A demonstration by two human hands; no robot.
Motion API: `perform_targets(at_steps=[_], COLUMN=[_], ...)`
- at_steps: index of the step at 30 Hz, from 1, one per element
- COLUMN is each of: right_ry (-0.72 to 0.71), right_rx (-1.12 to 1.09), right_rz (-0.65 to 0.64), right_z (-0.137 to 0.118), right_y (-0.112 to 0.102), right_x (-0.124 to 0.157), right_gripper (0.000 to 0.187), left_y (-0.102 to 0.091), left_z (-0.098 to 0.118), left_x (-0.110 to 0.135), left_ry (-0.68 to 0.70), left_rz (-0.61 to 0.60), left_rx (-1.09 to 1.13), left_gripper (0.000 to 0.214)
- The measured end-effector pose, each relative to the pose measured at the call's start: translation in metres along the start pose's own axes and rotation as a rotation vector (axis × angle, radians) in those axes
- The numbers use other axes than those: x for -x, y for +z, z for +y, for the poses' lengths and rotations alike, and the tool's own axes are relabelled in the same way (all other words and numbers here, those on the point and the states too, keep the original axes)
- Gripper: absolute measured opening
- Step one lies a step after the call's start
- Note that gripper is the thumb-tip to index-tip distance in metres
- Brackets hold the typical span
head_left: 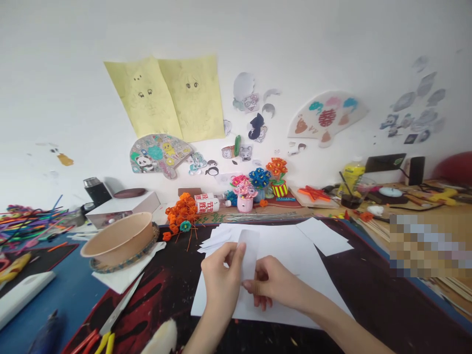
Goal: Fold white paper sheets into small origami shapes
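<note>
A narrow white strip of paper (250, 248) is held upright between my two hands, above the large white sheets (295, 275) on the dark mat. My left hand (223, 273) pinches its left edge with thumb and fingers. Lower down, my right hand (271, 282) grips the bottom right part of the strip between thumb and curled fingers. Just behind my left hand lie several small cut white paper pieces (216, 239). Another white sheet (324, 236) rests at an angle at the back right of the pile.
Scissors (116, 312) with red and yellow handles lie at front left, near a round beige bowl (118, 236). Orange pipe-cleaner flowers (184, 214) and small flower pots (245, 202) stand along the back. At right are a yellow bottle (352, 177) and a cup of dark liquid (352, 199).
</note>
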State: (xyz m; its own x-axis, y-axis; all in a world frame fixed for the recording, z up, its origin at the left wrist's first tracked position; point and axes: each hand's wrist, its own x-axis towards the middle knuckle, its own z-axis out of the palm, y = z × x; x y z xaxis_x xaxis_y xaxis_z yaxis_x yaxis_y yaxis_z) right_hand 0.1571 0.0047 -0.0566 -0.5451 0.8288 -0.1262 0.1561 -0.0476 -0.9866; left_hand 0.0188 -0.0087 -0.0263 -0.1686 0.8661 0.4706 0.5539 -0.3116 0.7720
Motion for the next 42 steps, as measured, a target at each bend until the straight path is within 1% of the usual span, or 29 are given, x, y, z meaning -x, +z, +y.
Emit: perform_targets(at_steps=[4, 6, 9, 12, 15, 19, 22, 24, 26, 29, 31, 34, 36, 39, 40, 42], right_ry=[-0.031, -0.054, -0.130, -0.186, -0.201, -0.243, -0.303, -0.334, -0.344, -0.367, -0.376, -0.355, -0.348, -0.351, -0.334, -0.261], right_rx=[0.060, 0.045, -0.008, -0.018, 0.025, 0.018, 0.019, 0.040, 0.073, 0.230, 0.354, 0.427, 0.438, 0.438, 0.426, 0.395], right_rz=[0.035, 0.035, 0.036, 0.065, 0.121, 0.208, 0.285, 0.360, 0.416, 0.454, 0.437, 0.310, 0.258, 0.257, 0.245, 0.175], right_z=[0.000, -0.001, -0.003, -0.005, -0.008, -0.015, -0.020, -0.023, -0.023, -0.023, -0.022, -0.022, -0.023, -0.024, -0.023, -0.022], right_y=[-0.001, -0.003, -0.008, -0.013, -0.016, -0.020, -0.027, -0.033, -0.038, -0.045, -0.048, -0.050, -0.050, -0.050, -0.049, -0.048], right_x=[0.000, -0.001, -0.002, -0.002, -0.001, 0.001, 0.002, 0.003, 0.004, 0.006, 0.007, 0.008, 0.008, 0.008, 0.008, 0.008], right_gripper=[0.039, 0.040, 0.042, 0.044, 0.045, 0.044, 0.040, 0.035, 0.032, 0.027, 0.023, 0.022, 0.022, 0.020, 0.019, 0.023], left_y=[-0.002, -0.003, -0.005, -0.005, -0.002, 0.000, 0.000, -0.002, -0.006, -0.013, -0.018, -0.023, -0.023, -0.023, -0.022, -0.021], left_z=[0.000, 0.000, 0.001, 0.001, 0.000, 0.001, 0.003, 0.005, 0.005, 0.003, 0.002, 0.001, 0.000, 0.001, 0.001, 0.002], left_x=[-0.001, -0.001, -0.002, -0.003, -0.003, -0.005, -0.007, -0.008, -0.011, -0.018, -0.021, -0.024, -0.024, -0.023, -0.022, -0.020], left_ry=[-0.013, -0.015, -0.021, -0.039, -0.092, -0.171, -0.242, -0.275, -0.280, -0.203, -0.104, 0.007, 0.027, 0.042, 0.045, 0.035], left_rz=[0.002, 0.011, 0.017, 0.007, -0.014, -0.056, -0.087, -0.131, -0.190, -0.248, -0.256, -0.286, -0.337, -0.385, -0.395, -0.437], left_rx=[0.024, 0.044, 0.067, 0.100, 0.203, 0.417, 0.514, 0.514, 0.484, 0.376, 0.222, 0.043, 0.013, -0.016, -0.023, -0.030], left_gripper=[0.037, 0.037, 0.037, 0.037, 0.038, 0.041, 0.033, 0.028, 0.028, 0.029, 0.025, 0.014, 0.011, 0.012, 0.012, 0.012])
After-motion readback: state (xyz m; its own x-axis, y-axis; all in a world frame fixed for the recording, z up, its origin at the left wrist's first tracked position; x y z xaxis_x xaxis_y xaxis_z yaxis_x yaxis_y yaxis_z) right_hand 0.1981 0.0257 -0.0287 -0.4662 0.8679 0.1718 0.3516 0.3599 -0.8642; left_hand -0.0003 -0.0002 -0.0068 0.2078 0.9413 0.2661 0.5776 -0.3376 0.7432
